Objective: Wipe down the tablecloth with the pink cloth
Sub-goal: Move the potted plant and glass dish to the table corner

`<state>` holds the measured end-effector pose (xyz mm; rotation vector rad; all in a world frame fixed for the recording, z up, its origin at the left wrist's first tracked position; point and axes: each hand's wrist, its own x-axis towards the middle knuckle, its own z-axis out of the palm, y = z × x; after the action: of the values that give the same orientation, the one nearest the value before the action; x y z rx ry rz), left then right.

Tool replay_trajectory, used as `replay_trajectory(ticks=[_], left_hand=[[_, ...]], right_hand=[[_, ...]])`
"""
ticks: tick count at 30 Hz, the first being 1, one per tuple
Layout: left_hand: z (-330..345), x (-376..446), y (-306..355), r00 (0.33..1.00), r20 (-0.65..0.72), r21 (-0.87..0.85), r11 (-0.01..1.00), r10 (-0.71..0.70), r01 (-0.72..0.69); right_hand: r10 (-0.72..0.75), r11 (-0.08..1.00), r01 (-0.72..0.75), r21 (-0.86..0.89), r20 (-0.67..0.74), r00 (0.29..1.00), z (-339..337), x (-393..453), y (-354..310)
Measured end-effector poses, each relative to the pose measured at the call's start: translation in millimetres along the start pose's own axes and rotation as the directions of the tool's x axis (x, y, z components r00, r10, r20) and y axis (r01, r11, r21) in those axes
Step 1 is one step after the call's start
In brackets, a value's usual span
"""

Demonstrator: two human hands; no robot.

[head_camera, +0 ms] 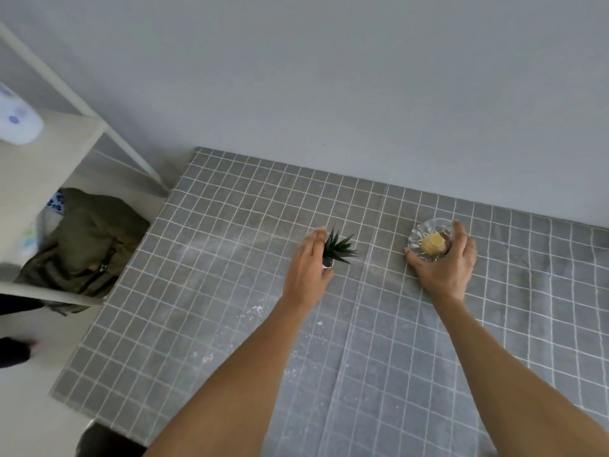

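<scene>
A grey tablecloth with a white grid pattern covers the table, with white specks and dusty smears around its middle. My left hand wraps around the small white pot of a spiky green plant near the table's centre. My right hand grips a clear glass bowl holding something yellow, to the right of the plant. No pink cloth is in view.
A grey wall runs along the table's far edge. Left of the table stands a white shelf unit with an olive green bag on it and a white device above. A dark object sits below the table's near-left corner.
</scene>
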<state>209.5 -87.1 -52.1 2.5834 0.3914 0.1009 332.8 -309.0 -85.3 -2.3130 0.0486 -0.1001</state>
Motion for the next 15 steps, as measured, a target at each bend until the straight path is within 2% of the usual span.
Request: replay_trajectory(ticks=[6, 15], left_hand=[[-18, -17, -14, 0.994, -0.024, -0.004, 0.995, -0.104, 0.104], [-63, -26, -61, 0.979, -0.115, -0.03, 0.986, -0.169, 0.167]], right_hand=[[0.014, 1.0, -0.014, 0.007, 0.019, 1.0, 0, -13, -7], [-0.163, 0.986, 0.161, 0.036, 0.071, 0.984, 35, -52, -71]])
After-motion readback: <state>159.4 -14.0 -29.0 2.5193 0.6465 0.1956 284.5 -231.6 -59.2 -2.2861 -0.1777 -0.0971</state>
